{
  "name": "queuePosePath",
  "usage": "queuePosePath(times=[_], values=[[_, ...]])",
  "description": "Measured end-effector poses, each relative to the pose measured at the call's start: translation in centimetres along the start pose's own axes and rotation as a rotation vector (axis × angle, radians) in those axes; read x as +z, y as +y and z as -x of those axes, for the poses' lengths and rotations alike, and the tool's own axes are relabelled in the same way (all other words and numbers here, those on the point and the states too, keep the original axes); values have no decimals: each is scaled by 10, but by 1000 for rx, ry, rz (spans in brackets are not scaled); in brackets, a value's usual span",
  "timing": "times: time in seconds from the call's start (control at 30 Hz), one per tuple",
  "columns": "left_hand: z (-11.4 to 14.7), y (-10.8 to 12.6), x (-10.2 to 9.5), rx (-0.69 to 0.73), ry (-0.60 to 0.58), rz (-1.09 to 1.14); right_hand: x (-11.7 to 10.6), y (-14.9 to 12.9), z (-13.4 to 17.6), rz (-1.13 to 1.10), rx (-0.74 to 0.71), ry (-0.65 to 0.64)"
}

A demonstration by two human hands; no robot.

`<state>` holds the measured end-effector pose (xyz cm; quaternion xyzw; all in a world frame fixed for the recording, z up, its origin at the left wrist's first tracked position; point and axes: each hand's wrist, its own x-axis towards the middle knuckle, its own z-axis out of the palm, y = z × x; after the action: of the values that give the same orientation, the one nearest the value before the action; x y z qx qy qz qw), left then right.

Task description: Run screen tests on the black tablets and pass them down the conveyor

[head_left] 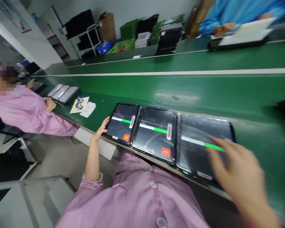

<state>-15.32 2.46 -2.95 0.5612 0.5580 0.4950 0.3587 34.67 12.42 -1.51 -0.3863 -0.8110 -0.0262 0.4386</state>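
Three black tablets lie side by side along the near edge of the green bench. On the left tablet (123,111) and the middle tablet (154,119) the screens show a white-and-green bar, a small upright pink-and-white shape and an orange-red square. The right tablet (192,126) shows a similar bar, partly covered. My left hand (101,129) rests against the left tablet's outer edge, fingers apart, not wrapped round it. Over the right tablet hovers my right hand (238,167), slightly blurred, fingers stretched out near the green bar; whether a fingertip touches the glass I cannot tell.
A yellow sheet (73,108) with shiny metal pieces and a white paper (89,110) lie left of the tablets. A pink-sleeved person (30,110) sits at the left beside more tablets. Across the bench, a blue-sleeved person (211,19) handles a white-covered item; a dark stack (168,39) stands nearby.
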Motion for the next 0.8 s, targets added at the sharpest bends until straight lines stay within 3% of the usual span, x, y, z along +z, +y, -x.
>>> queuePosePath(times=[0.07, 0.13, 0.23, 0.53, 0.8], values=[[1, 0, 0, 2, -1, 4, 6, -52, -5, 18, -263, 5], [2, 0, 0, -7, 13, -8, 19, -93, -8, 63, -320, -77], [3, 2, 2, -28, 26, -12, 35, -124, -5, 79, -310, -151], [3, 3, 4, -19, 46, 3, 33, -118, 2, 176, -240, -180], [9, 5, 2, -40, 116, 193, 67, -135, -3, 145, -323, -238]])
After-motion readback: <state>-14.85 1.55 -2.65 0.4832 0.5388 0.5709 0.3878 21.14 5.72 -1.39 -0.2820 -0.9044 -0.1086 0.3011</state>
